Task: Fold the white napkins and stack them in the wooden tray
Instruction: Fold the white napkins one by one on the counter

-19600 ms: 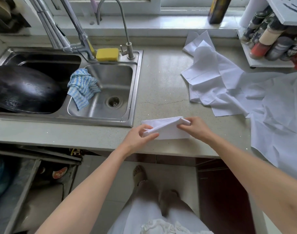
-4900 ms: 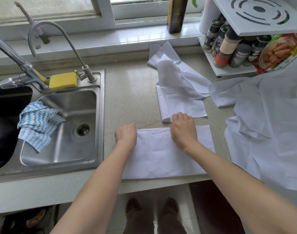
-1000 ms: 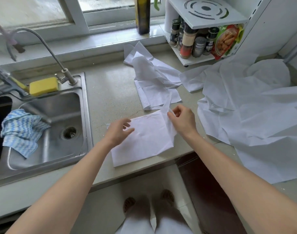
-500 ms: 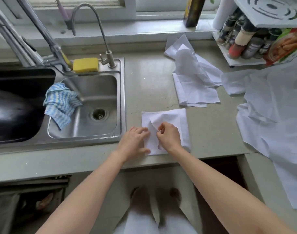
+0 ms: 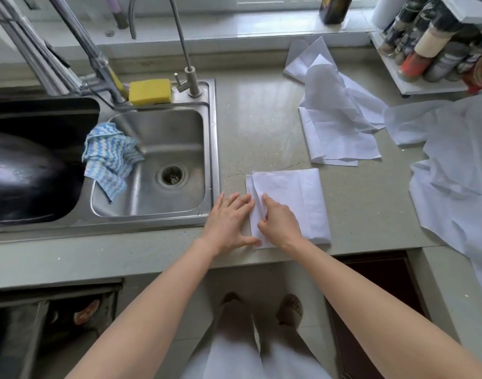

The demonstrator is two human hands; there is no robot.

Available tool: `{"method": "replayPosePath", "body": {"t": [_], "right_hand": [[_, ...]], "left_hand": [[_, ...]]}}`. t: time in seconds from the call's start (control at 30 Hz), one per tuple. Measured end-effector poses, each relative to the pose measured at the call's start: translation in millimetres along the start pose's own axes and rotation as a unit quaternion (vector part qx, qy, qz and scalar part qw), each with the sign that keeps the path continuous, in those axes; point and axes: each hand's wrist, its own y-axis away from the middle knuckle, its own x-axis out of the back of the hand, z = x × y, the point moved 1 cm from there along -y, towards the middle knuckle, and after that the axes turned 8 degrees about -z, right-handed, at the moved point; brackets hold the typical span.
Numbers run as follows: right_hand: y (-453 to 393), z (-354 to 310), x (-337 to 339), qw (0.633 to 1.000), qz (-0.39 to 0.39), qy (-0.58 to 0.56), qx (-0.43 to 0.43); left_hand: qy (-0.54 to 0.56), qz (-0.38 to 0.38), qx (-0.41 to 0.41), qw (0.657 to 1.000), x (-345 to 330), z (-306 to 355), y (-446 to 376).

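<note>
A folded white napkin (image 5: 297,198) lies flat on the counter near its front edge, just right of the sink. My left hand (image 5: 229,222) lies flat with straight fingers against the napkin's left edge. My right hand (image 5: 279,220) rests on the napkin's left part, forefinger stretched along the fold and the other fingers curled at the cloth. A loose pile of unfolded white napkins (image 5: 335,124) sits further back on the counter. More crumpled white cloth (image 5: 458,165) spreads over the right side. No wooden tray is in view.
A steel sink (image 5: 209,149) with a blue checked cloth (image 5: 108,157) and a yellow sponge (image 5: 149,91) lies to the left, a black wok (image 5: 23,176) beside it. A white spice rack (image 5: 431,88) stands at the back right. The counter edge (image 5: 152,253) runs just below my hands.
The raised flap I held half a second ago now lies flat, and the napkin is a narrower rectangle. Both hands have come down onto its left edge.
</note>
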Motion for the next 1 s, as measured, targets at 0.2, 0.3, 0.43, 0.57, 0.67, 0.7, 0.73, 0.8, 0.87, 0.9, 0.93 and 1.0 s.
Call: {"method": "replayPosePath", "body": {"t": [0.2, 0.3, 0.43, 0.57, 0.67, 0.7, 0.73, 0.8, 0.87, 0.9, 0.93, 1.0], "right_hand": [[6.8, -1.7, 1.6, 0.999, 0.006, -0.016, 0.035], [10.7, -1.9, -4.2, 0.999, 0.006, -0.028, 0.042], [9.6, -3.8, -8.3, 0.998, 0.001, -0.043, 0.043], [9.7, -1.4, -7.0, 0.995, -0.016, -0.085, 0.042], [12.8, 0.8, -2.5, 0.989, -0.027, -0.137, 0.045], [13.6, 2.2, 0.0, 0.985, -0.035, -0.164, 0.040], [14.7, 3.9, 3.2, 0.982, -0.044, -0.182, 0.036], [19.0, 10.0, 11.6, 0.983, -0.025, -0.175, 0.048], [27.5, 22.6, 23.4, 0.988, 0.063, -0.104, 0.095], [34.2, 31.3, 30.1, 0.985, 0.108, -0.045, 0.130], [41.6, 42.1, 36.2, 0.977, 0.135, 0.021, 0.164], [55.5, 68.5, 44.9, 0.959, 0.133, 0.139, 0.210]], "left_hand": [[-0.012, -0.016, -0.016, 1.000, -1.6, -4.4, 1.4], [-0.016, -0.015, -0.016, 1.000, -1.5, -3.1, 1.2], [0.009, 0.008, -0.022, 1.000, -2.0, -2.7, 2.3], [0.023, 0.021, -0.029, 0.999, -4.6, -3.4, 4.7], [-0.013, 0.005, -0.030, 0.999, -5.2, -5.1, 4.9], [-0.026, -0.001, -0.028, 0.999, -5.3, -5.5, 4.5], [-0.035, -0.004, -0.025, 0.999, -5.0, -5.5, 4.3], [-0.048, -0.009, -0.020, 0.999, -3.3, -3.8, 4.1], [-0.056, -0.014, -0.016, 0.998, -1.5, -1.2, 4.1], [-0.058, -0.018, -0.013, 0.998, -0.3, 0.2, 4.1], [-0.060, -0.024, -0.010, 0.998, 1.1, 1.5, 3.6], [-0.067, -0.037, -0.003, 0.997, 4.2, 3.3, 2.4]]}}
